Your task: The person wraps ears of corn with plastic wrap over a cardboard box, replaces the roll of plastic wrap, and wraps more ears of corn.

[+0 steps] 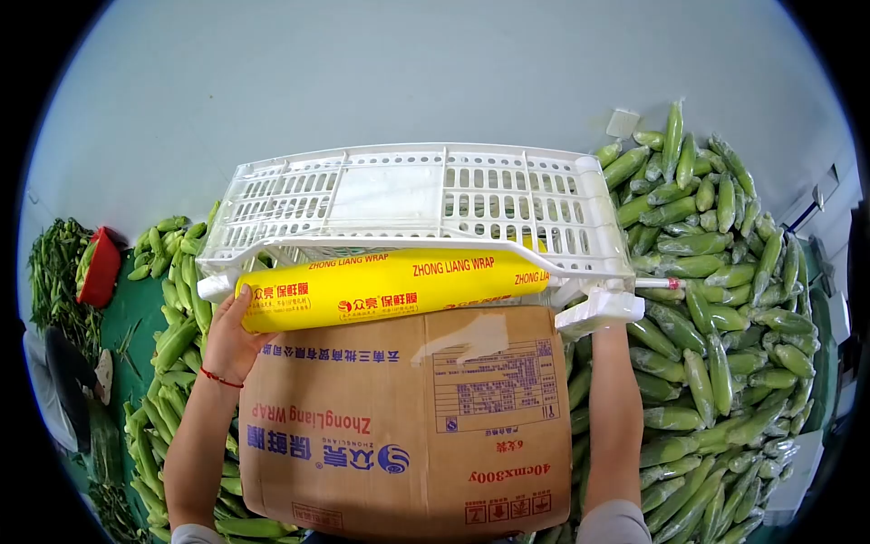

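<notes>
A yellow roll of cling wrap [390,283] printed "ZHONG LIANG WRAP" lies crosswise under the front rail of a white plastic rack [390,195]. My left hand [233,340] is closed round the left end of the roll, its thumb at the end. The right end of the roll disappears behind the rack's frame. My right forearm [614,408] reaches up to the rack's right foot, a white block [598,311], which hides my right hand and its fingers. Below the roll is a brown cardboard box [335,399] with upside-down print.
Film-wrapped green corn cobs [689,363] are heaped on the right. More green corn [177,344] is piled at the left, near a red basin [100,267] and loose green leaves [59,272]. A pale wall [381,72] rises behind the rack.
</notes>
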